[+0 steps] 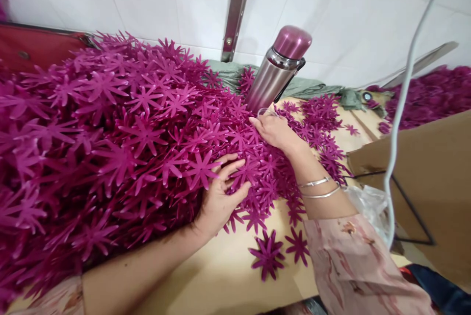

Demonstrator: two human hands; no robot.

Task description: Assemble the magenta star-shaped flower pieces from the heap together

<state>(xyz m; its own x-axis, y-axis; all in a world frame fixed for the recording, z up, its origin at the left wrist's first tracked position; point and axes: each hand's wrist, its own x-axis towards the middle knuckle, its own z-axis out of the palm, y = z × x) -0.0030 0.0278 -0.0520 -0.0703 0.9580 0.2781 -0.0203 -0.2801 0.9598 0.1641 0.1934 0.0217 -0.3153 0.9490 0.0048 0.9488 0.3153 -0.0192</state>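
A large heap of magenta star-shaped fabric flower pieces (143, 133) spreads over the left and middle of the table. My left hand (221, 199) rests at the heap's front side, palm turned inward, its thumb and fingers curved apart around loose pieces without closing on them. Farther back, my right hand (274, 131) lies over the heap's right part with its fingers stretched out, partly hidden. Just behind it a steel thermos flask (270, 77) with a magenta lid leans to the right. A small clear ring-like object (267, 112) shows by the right fingers.
Two loose flower piles (267, 255) lie on the tan tabletop (206, 271) in front. A cardboard box (423, 172) stands at the right, with a pale cable (401, 104) hanging before it. More magenta pieces (437, 94) are behind the box. A tiled wall (198, 6) closes off the back.
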